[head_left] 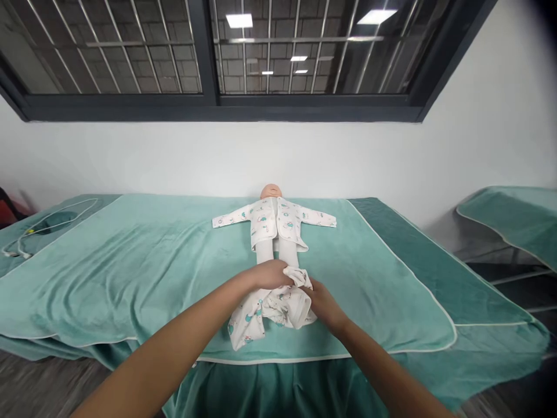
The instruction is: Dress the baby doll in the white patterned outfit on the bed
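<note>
A baby doll (271, 191) lies on its back with its head toward the wall and its arms spread wide. It wears a white printed baby jacket (288, 223), and white cloth covers its legs (264, 252). At the doll's feet, my left hand (273, 274) closes on the upper edge of white printed baby pants (282, 305). My right hand (321, 299) grips the same bunched fabric from the right side. One pant leg spreads flat toward the lower left; the rest is crumpled. The doll's feet are hidden behind my hands and the cloth.
A light green blanket (152, 255) covers the bed, over a darker green cover (404, 255). A white cable (56, 215) lies at the far left. Behind the bed rise a white wall (183, 157) and a barred window. Another green-covered surface (517, 215) stands at right.
</note>
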Demonstrator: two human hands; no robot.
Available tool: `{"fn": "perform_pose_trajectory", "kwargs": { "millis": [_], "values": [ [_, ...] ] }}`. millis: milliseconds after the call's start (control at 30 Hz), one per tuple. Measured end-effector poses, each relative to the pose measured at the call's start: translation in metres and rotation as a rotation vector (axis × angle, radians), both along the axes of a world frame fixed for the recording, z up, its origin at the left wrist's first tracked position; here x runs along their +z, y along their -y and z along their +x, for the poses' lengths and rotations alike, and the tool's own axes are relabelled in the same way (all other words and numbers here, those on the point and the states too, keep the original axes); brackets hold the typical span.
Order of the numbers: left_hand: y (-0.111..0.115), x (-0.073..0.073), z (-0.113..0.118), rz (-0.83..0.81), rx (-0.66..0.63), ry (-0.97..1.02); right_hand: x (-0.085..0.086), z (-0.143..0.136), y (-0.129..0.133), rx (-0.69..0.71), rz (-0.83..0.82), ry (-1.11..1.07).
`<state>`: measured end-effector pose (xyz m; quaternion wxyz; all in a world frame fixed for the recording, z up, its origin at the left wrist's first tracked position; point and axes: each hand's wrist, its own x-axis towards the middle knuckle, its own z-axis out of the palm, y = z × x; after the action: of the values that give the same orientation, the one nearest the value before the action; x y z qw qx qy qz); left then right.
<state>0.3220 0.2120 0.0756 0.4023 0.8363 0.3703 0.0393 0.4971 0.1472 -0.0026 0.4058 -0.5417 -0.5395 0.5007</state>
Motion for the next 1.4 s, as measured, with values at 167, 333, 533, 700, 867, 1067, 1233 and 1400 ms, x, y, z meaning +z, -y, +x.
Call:
{"fn": "perform_pose_trajectory", "kwargs": {
  "millis": [167,333,533,700,867,1067,1233,1400],
  "values": [
    [0.000,0.000,-0.006,-0.124,0.081,0.112,-0.003,0.006,-0.001,-0.045,0.074,-0.064],
    [-0.008,0.003,-0.013,-0.350,0.142,0.279,-0.002,0.003,-0.012,-0.165,0.241,-0.038],
    [-0.028,0.007,-0.024,-0.631,0.032,0.368,-0.010,0.006,-0.041,-0.230,0.360,-0.031],
    [-0.043,0.010,-0.025,-0.468,0.062,0.344,-0.015,0.010,-0.059,-0.274,0.368,0.059],
    [-0.048,0.007,-0.008,-0.123,0.170,0.335,-0.024,0.015,-0.068,-0.349,0.398,0.059],
    [-0.056,-0.006,0.014,0.150,0.349,0.442,-0.025,0.020,-0.086,-0.365,0.425,0.041],
    [-0.057,-0.021,0.015,0.237,0.471,0.476,-0.020,0.018,-0.101,-0.367,0.413,0.062],
    [-0.049,-0.024,-0.006,-0.032,0.519,0.599,-0.015,0.016,-0.100,-0.334,0.338,0.033]
  ]
}}
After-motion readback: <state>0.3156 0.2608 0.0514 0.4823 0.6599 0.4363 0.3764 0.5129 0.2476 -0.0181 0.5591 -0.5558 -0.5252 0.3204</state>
